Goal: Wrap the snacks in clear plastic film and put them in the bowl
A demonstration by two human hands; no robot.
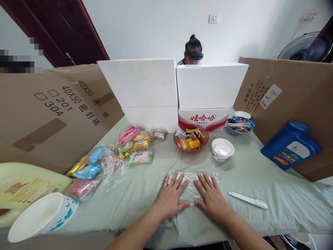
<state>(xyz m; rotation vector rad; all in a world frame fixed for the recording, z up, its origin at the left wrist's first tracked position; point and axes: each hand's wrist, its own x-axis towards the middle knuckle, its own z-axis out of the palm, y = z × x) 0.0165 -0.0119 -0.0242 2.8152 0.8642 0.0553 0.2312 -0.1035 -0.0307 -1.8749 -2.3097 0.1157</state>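
Observation:
My left hand point(170, 196) and my right hand point(210, 196) lie flat, fingers spread, side by side on a clear plastic wrapper point(191, 185) spread on the pale green tablecloth point(249, 173). Neither hand grips anything. A white knife-like tool point(247, 199) lies on the cloth just right of my right hand. Beyond my hands stand a reddish glass bowl of wrapped snacks point(191, 139) and a white paper bowl point(222, 149).
Several snack packets point(109, 161) lie at the left. A white bowl point(43, 217) and yellow jug point(23, 187) sit at near left, a blue jug point(291, 145) at right. Cardboard walls and white foam boxes point(177, 86) enclose the table. A person sits behind the boxes.

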